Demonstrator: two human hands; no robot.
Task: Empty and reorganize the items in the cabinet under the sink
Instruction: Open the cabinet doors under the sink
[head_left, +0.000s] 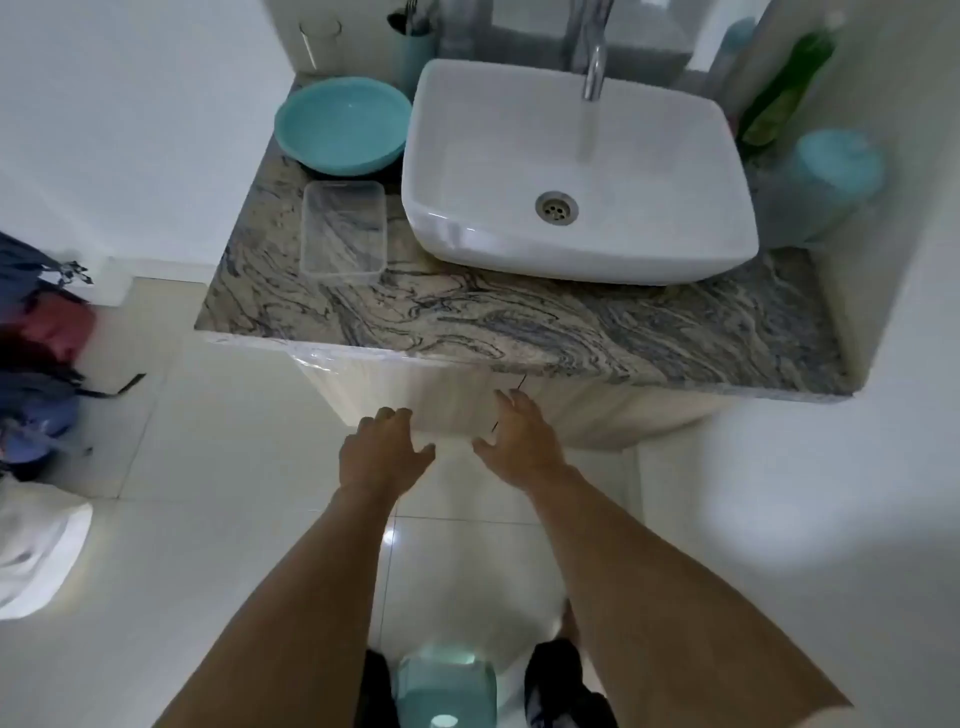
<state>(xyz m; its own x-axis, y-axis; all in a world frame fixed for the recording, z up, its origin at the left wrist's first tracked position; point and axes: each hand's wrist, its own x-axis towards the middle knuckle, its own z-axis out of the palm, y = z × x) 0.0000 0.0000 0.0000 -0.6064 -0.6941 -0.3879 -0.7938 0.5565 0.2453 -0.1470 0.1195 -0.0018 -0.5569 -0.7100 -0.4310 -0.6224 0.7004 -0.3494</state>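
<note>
The white cabinet front (457, 397) sits under the marbled counter (519, 317), with its doors closed and a thin seam between them. My left hand (382, 452) reaches toward the left door, fingers spread and relaxed, holding nothing. My right hand (519, 436) hovers at the seam, fingers loosely spread, also holding nothing. Whether either hand touches the doors I cannot tell. The cabinet's inside is hidden.
A white basin (576, 171) sits on the counter under a running tap (595, 62). A teal bowl (343, 124) and a clear plastic tub (343, 228) stand to its left; a green bottle (784, 88) and a teal jar (836, 166) to its right. Bags (41, 353) lie left on the floor.
</note>
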